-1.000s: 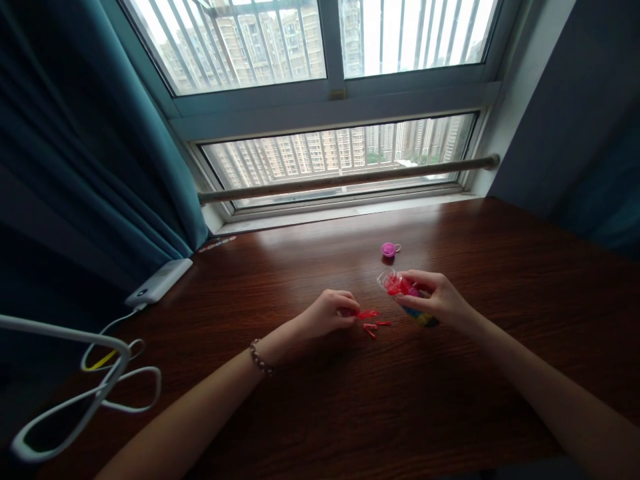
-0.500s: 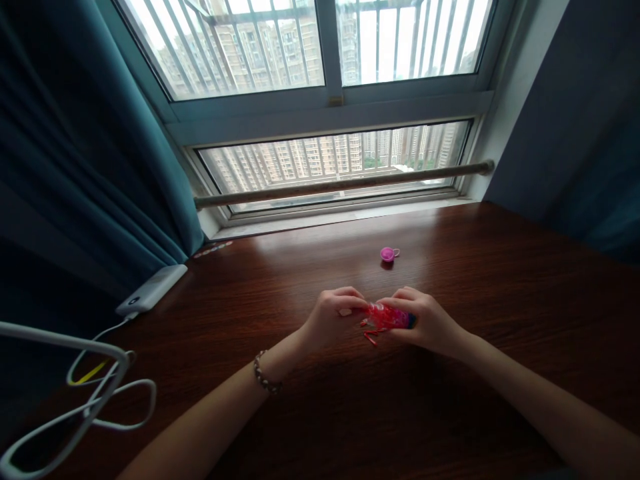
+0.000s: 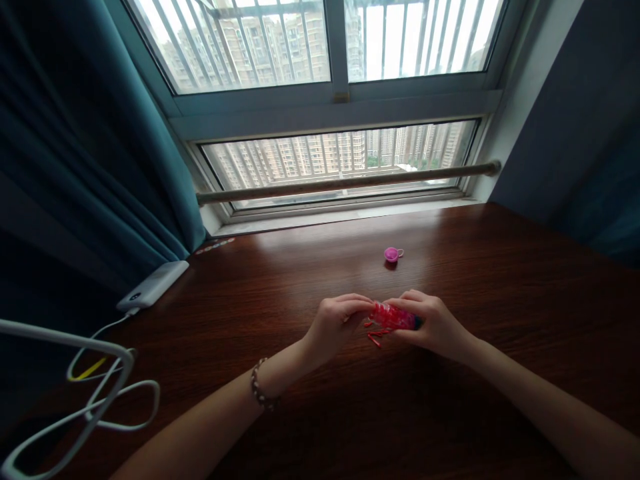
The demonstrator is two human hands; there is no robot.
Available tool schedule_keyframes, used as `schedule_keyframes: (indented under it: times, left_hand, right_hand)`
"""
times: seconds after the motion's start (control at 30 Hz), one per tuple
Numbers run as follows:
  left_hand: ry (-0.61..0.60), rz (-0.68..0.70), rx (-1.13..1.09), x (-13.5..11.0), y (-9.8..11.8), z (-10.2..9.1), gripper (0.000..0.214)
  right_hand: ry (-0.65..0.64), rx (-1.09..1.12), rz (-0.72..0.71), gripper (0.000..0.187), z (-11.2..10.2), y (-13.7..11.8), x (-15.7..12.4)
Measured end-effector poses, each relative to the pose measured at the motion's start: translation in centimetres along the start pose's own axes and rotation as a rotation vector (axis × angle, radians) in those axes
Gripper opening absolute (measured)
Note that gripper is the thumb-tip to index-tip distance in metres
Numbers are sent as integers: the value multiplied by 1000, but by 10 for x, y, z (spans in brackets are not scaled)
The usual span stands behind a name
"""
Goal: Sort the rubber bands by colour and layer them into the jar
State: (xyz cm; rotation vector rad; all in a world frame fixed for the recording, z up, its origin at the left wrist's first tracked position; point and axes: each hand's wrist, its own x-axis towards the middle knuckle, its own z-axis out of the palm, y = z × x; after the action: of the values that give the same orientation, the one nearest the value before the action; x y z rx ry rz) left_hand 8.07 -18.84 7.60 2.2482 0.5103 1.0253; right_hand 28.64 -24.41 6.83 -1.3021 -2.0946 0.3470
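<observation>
My right hand (image 3: 427, 320) is wrapped round a small clear bottle (image 3: 395, 317) filled with red pieces, dark at its right end. The bottle lies tilted nearly sideways, its neck facing left. At that neck are the fingertips of my left hand (image 3: 343, 320), pressed together; what they hold, if anything, is hidden. Several thin red sticks (image 3: 374, 339) lie on the table just below the bottle. Farther back is a pink cap (image 3: 391, 255) with a small loop on its right side.
The brown wooden table (image 3: 280, 267) runs up to a barred window with a metal rail (image 3: 350, 183) across it. At the left stand a white power bank (image 3: 153, 287) and a looped white cable (image 3: 125, 353), beside a blue curtain (image 3: 150, 167).
The view has shifted slightly. My left fingers have drawn closer together at the bottle's neck, and the neck shows more clearly. My right hand still holds the bottle.
</observation>
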Motion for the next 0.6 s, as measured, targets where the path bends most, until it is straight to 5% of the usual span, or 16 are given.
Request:
schedule_keyframes:
  times: [0.17, 0.3, 0.47, 0.6]
  left_hand:
    - [1, 85, 132, 1, -4, -3, 10]
    - [108, -77, 120, 3, -4, -2, 9]
    - [41, -448, -344, 6, -9, -2, 33]
    - [-22, -508, -610, 8, -12, -5, 26]
  right_hand:
    - [5, 28, -2, 38, 0, -1, 0]
    - [-6, 28, -16, 39, -1, -3, -1]
    - [-7, 49, -19, 41, -2, -5, -1]
    - [3, 58, 10, 37, -4, -5, -1]
